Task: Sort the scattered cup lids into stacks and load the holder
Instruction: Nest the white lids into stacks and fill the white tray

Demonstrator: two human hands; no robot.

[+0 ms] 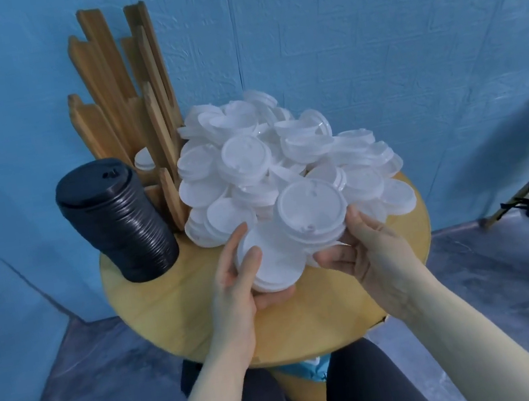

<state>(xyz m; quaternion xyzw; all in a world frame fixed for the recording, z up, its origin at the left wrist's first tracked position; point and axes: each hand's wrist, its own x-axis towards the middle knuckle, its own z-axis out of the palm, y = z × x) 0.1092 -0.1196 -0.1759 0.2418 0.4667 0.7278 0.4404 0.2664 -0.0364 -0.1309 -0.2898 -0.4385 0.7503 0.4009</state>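
Head view: the step in hand looks like stack-building. The left hand (239, 279) cups a short stack of white lids (272, 268) at 6 o'clock of the round table (169, 305), fingers curled round its edge. The right hand (364, 250) grips another few lids (313, 213), just beside it at 3 o'clock. Next, probably — nest the two bundles squarely. One loose white pile (270, 161) at centre, too many to count; one black lid stack (120, 219) at 9 o'clock; one wooden holder (131, 93) at 11 o'clock, one white lid showing inside.
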